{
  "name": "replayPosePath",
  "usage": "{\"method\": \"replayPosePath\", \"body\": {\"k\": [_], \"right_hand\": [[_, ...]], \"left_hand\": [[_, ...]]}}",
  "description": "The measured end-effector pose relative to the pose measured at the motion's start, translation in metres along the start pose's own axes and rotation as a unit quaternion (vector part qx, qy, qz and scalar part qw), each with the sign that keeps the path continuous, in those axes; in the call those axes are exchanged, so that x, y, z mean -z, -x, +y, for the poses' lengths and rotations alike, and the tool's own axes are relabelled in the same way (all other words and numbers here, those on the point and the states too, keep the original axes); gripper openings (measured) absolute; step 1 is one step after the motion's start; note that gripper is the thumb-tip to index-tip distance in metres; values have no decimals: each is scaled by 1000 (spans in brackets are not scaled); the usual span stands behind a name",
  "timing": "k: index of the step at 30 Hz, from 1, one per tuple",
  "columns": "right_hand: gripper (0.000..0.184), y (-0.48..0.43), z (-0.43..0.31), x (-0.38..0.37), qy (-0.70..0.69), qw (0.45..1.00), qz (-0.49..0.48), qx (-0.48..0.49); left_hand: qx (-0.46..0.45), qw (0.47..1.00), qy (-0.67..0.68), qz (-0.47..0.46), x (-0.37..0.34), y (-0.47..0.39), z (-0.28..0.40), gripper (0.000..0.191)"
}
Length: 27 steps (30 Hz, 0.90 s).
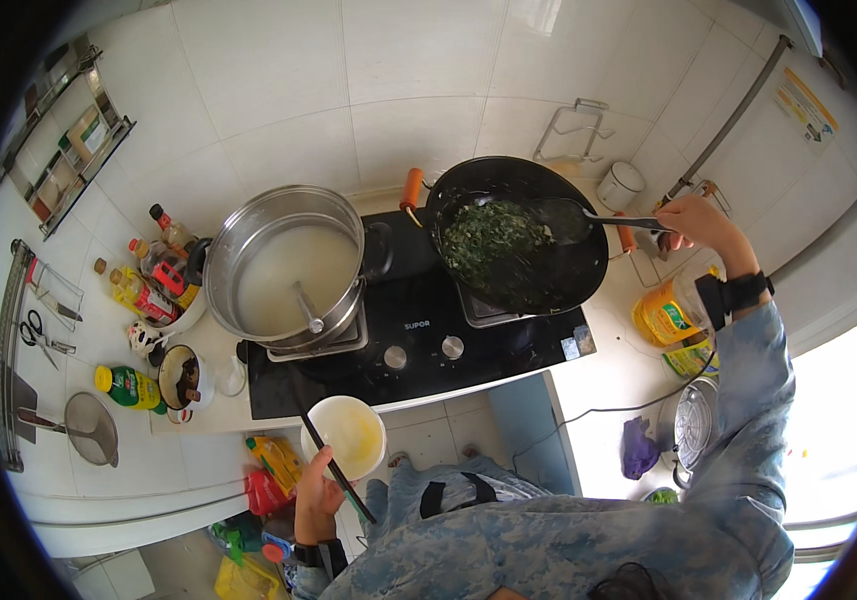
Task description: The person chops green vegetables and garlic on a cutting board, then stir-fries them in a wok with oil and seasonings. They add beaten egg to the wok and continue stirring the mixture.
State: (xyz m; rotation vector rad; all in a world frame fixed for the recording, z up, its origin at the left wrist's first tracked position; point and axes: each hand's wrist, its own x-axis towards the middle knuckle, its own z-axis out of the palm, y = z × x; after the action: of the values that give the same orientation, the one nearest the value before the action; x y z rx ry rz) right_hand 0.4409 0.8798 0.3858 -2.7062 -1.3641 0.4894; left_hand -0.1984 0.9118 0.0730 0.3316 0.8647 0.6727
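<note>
My right hand (698, 225) grips the handle of a metal spatula (571, 220), whose blade lies in a black wok (503, 292) beside chopped leafy greens (492, 232). My left hand (320, 487) holds a white bowl (350, 435) with yellow residue inside, along with dark chopsticks (329, 461) that cross the bowl's edge. The bowl is below the front edge of the stove. On the left burner stands a large steel pot (286, 202) of cloudy whitish liquid, with a metal ladle (308, 307) in it.
The black gas stove (417, 367) has two knobs. Left of the pot are sauce bottles (147, 292) and an enamel container (187, 379); a strainer (91, 429) and scissors (38, 337) hang on the wall. At right stand an oil bottle (668, 307), a white lidded mug (621, 186) and a steel pot (691, 424); a cable crosses the counter.
</note>
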Motion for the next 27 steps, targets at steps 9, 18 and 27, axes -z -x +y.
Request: {"method": "replayPosePath", "body": {"k": [9, 18, 27], "right_hand": [[26, -76, -13, -76, -205, 971, -123, -14], [21, 18, -38, -41, 101, 930, 102, 337], [19, 70, -71, -47, 171, 940, 109, 275]], "left_hand": [[-26, 997, 24, 63, -6, 16, -13, 46], [-21, 998, 0, 52, -13, 15, -4, 46], [-3, 998, -5, 55, -7, 8, 2, 44]]}}
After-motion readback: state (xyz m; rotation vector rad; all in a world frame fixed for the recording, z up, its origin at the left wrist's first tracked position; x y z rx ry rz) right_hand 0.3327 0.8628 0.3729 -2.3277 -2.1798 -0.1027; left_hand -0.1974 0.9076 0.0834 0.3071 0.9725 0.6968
